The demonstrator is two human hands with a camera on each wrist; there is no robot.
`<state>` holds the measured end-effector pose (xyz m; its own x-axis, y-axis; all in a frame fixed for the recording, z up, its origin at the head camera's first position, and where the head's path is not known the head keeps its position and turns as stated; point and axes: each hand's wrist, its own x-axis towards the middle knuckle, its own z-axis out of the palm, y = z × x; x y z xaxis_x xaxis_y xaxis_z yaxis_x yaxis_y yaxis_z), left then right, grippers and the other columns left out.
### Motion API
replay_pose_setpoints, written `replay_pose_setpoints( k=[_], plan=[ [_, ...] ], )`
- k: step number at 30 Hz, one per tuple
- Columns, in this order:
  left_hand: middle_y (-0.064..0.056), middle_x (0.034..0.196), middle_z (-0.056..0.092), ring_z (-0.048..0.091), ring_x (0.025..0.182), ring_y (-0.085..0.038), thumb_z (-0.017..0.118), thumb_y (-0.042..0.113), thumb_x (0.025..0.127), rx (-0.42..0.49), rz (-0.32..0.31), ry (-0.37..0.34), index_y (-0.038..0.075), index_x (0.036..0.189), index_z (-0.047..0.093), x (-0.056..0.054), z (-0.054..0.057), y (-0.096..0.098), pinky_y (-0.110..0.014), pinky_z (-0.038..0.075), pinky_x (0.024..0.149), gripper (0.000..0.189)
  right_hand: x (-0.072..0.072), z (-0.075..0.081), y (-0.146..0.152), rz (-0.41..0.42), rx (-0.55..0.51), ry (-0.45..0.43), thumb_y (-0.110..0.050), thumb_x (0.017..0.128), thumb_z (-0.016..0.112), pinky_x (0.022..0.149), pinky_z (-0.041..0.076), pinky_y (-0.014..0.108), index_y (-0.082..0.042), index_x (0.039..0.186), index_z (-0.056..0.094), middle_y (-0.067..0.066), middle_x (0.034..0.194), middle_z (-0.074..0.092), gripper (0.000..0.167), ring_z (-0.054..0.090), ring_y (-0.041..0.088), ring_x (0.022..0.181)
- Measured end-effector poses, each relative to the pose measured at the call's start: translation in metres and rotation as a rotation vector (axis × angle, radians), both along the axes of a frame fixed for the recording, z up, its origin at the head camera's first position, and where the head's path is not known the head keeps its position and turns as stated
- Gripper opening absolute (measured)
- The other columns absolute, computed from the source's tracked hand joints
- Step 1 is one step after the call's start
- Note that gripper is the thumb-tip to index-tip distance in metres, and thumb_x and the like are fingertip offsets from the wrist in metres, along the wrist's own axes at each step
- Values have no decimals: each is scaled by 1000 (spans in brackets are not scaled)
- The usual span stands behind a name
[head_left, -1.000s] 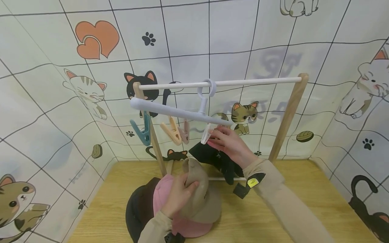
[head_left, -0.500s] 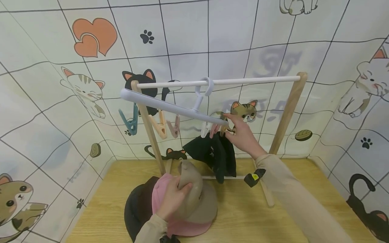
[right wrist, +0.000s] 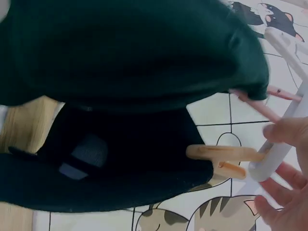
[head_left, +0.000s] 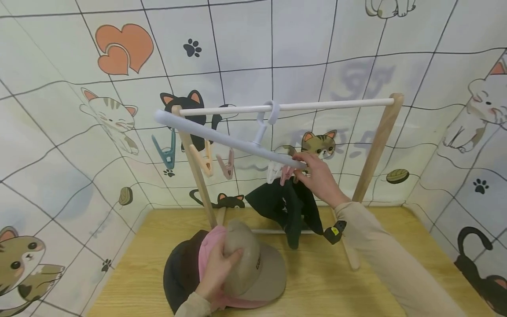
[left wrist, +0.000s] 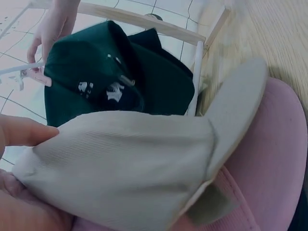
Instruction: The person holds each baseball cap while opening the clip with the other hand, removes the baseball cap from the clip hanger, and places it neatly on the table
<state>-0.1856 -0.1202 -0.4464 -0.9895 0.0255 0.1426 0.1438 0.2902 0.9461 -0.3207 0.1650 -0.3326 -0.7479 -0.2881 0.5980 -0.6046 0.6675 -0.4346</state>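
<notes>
My right hand (head_left: pixel 317 178) grips the low right end of a white clothes hanger (head_left: pixel 222 138), thumb and fingers around the bar. Below that end hangs a dark green cap (head_left: pixel 273 200); in the right wrist view a pink clip (right wrist: pixel 255 103) and a yellow-orange clip (right wrist: pixel 224 154) hold its edges. Whether the black part underneath is a second cap, I cannot tell. My left hand (head_left: pixel 214 270) grips the crown of a beige cap (head_left: pixel 245 259), whose brim points right. Beneath it lies a pink cap (head_left: pixel 210 246), beside a dark cap (head_left: pixel 176 268).
The hanger's hook loops over the white rod of a wooden-legged rack (head_left: pixel 340 105). Blue (head_left: pixel 168 154), peach (head_left: pixel 205 160) and dusky pink (head_left: pixel 227 167) clips dangle from its raised left side. A white clip (head_left: pixel 273 171) hangs near my right hand. Cat-print sheeting surrounds the wooden tabletop (head_left: pixel 325 277).
My right hand has moved from beside the white clip to the hanger's right end. The hanger tilts more steeply, left end higher. My left hand has lowered the beige cap slightly.
</notes>
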Motion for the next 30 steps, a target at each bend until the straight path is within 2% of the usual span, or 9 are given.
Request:
replay_pose_setpoints(
  k=[5,10,12,19,24,29,30],
  plan=[
    [-19,122,56,53,110,-34,71,9,85,-29,3,11,-6,134,45,3,-3,-5,-56,39,93,58,2,4,5,14,6,38,-1,88,68,87,46,51,-2,122,58,16,113,61,35,59,33,102],
    [-20,122,56,54,108,-36,73,5,81,-147,20,112,-2,133,44,6,-8,-9,-57,42,90,59,6,7,12,-15,-5,78,3,87,68,84,48,52,-2,120,59,17,111,61,35,60,35,99],
    [-22,123,55,54,108,-37,73,5,81,-179,30,128,-2,133,42,8,-9,-10,-58,42,88,61,7,8,14,-24,-4,85,4,86,68,83,47,53,-3,118,60,18,109,61,34,60,35,98],
    [-30,132,47,51,113,-45,76,7,80,-225,36,125,-2,134,35,15,-7,-12,-62,41,89,68,12,16,20,-55,34,115,4,85,70,80,48,54,-5,116,61,18,114,60,34,60,37,98],
    [-29,131,48,51,114,-44,75,5,80,-237,23,132,-3,134,35,14,-5,-13,-62,40,90,68,19,22,24,-58,74,146,4,84,70,74,49,53,-7,117,62,16,115,60,35,61,36,95],
    [-27,128,51,54,110,-39,75,3,79,-266,3,203,-4,129,40,10,-1,-17,-57,42,90,61,24,28,28,-56,106,207,5,84,69,64,48,45,-6,117,64,15,108,61,35,60,33,82],
    [-27,122,55,57,105,-37,75,4,79,-287,5,212,-4,127,41,9,0,-18,-55,44,87,60,25,29,28,-55,109,219,5,84,69,61,46,43,-6,117,64,15,107,61,35,60,32,79]
  ],
)
